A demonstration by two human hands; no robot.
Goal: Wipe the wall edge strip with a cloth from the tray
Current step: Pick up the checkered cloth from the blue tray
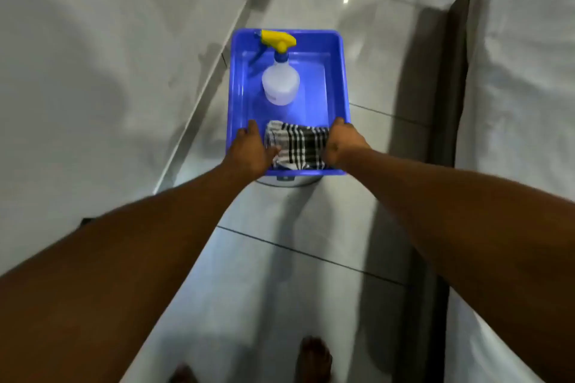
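We see the checked black-and-white cloth (297, 146) bunched at the near end of the blue tray (339, 71), between both hands. Our left hand (252, 149) grips the tray's near left corner, thumb touching the cloth; our right hand (343, 143) clasps the near right rim. A spray bottle (280, 81) with a yellow trigger stands farther back in the tray. The wall edge strip (199, 109) runs along the tiled wall, left of the tray, above the tiled floor (295, 258).
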